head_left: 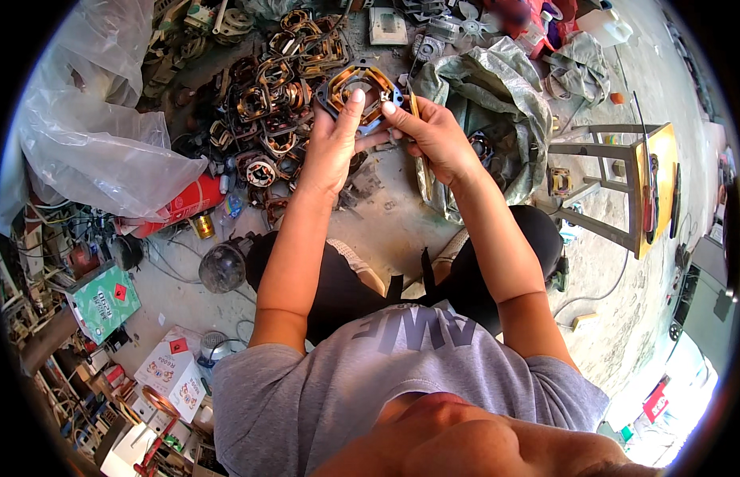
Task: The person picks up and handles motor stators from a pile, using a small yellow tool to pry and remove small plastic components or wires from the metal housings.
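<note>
Raised in front of me is a motor stator [336,86], an angular dark ring with copper-coloured windings around an open middle. My left hand [335,145] grips its near left side, thumb laid over the ring. My right hand [438,140] holds the near right side, with the thumb close to a small pale bit on the windings. A thin yellowish stick-like tool [423,171] also runs through my right hand, pointing down; its exact kind is unclear. Beyond my left hand lies a heap of similar stators and windings [278,99].
An opened grey-green woven sack [529,107] sits right of my hands. Farther right is a wooden-topped stool [660,191] on its side. Clear plastic sheeting [107,143], a red container [196,199] and boxes [172,370] are at left. Cables cross the concrete floor.
</note>
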`<state>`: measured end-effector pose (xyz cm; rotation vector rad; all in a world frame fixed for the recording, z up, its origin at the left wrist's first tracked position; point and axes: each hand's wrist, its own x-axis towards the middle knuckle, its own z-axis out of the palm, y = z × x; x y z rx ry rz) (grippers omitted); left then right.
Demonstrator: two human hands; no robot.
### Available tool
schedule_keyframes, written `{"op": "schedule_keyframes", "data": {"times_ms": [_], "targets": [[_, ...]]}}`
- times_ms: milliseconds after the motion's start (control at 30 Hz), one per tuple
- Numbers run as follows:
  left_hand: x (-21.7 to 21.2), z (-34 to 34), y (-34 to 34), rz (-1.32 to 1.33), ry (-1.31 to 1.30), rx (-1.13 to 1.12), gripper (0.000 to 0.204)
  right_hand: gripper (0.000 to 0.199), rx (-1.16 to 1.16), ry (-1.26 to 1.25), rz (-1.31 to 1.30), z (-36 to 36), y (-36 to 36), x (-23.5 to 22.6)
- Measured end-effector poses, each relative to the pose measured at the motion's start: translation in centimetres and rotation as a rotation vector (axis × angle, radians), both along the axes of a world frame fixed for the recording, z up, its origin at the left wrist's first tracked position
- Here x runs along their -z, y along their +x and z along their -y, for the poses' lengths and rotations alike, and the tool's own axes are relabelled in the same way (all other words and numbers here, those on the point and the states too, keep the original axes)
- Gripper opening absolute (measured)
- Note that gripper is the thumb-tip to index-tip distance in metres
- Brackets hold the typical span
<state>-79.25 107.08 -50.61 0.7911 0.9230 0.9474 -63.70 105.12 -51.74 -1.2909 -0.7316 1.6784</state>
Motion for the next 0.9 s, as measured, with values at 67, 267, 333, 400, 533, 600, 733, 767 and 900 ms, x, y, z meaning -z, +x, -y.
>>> {"op": "schedule_keyframes", "data": {"times_ms": [67, 267, 333, 400, 533, 600, 733, 767, 900], "targets": [[-0.1, 0.2, 0.6, -0.021, 0.029, -0.046, 0.058, 0.031, 0.016, -0.008, -0.042, 0.1, 0.1, 0.2], [0.1, 0.2, 0.7, -0.078, 0.064, -0.056, 0.057, 0.028, 0.068, -0.009, -0.077, 0.2, -0.1, 0.8], [1.5, -0.5, 0.2, -0.147, 0.170, -0.034, 0.058, 0.026, 0.084, -0.002, -0.076, 0.2, -0.2, 0.6], [1.9, -0.6, 0.0, -0.176, 0.216, -0.012, 0.059, 0.022, 0.120, -0.004, -0.084, 0.2, -0.5, 0.4], [0.6, -0.4, 0.0, -0.136, 0.195, 0.055, 0.064, 0.022, 0.113, 0.017, -0.097, 0.5, -0.3, 0.5], [0.1, -0.5, -0.2, -0.148, 0.178, 0.099, 0.067, 0.025, 0.115, 0.039, -0.110, 0.5, -0.1, 0.4], [0.4, -0.2, -0.5, -0.211, 0.222, 0.115, 0.070, 0.022, 0.033, 0.082, -0.045, 0.5, 0.5, 0.1], [0.6, -0.2, -0.5, -0.216, 0.258, 0.100, 0.071, 0.022, 0.029, 0.121, -0.023, 0.6, 0.5, -0.1], [0.5, -0.2, -0.7, -0.221, 0.145, 0.157, 0.073, 0.020, -0.036, 0.156, 0.080, 0.6, 1.0, -0.6]]}}
